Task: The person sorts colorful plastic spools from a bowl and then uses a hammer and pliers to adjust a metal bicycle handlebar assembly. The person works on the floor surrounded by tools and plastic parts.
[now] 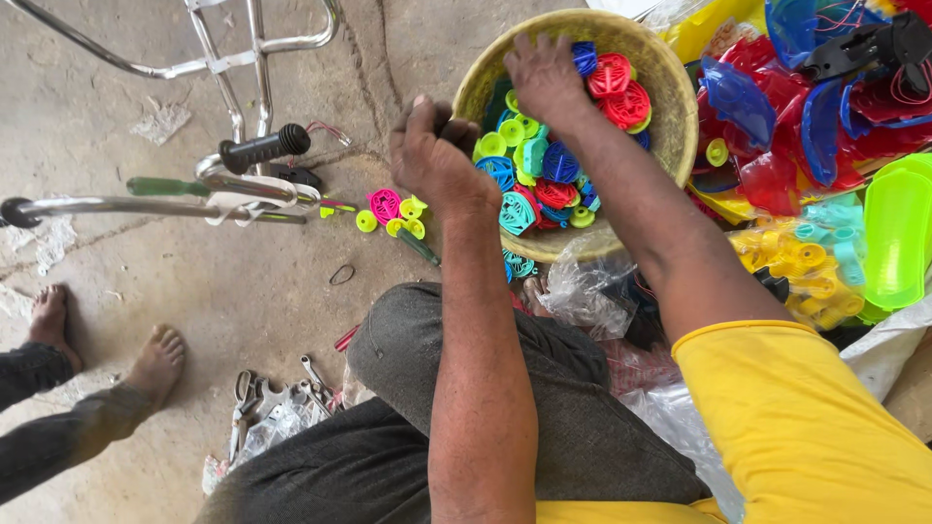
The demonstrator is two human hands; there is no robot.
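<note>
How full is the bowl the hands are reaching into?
Well filled. The bowl holds a heap of small red, blue, teal and green plastic discs; the right hand rests on them, the left hand at the rim.

A bare, cracked concrete floor (pixel 126 281) carries everything here. On it sit a round woven basket (pixel 670 107) of small plastic discs, a scatter of loose yellow-green and pink discs (pixel 393 212), a chrome tube frame (pixel 146 206) with a black rubber grip, and a dark rubber ring (pixel 342 275). Near the bottom edge lies a heap of what look like metal tools (pixel 272 403) on clear plastic, and another person's bare feet (pixel 155 364) stand at left.
</note>
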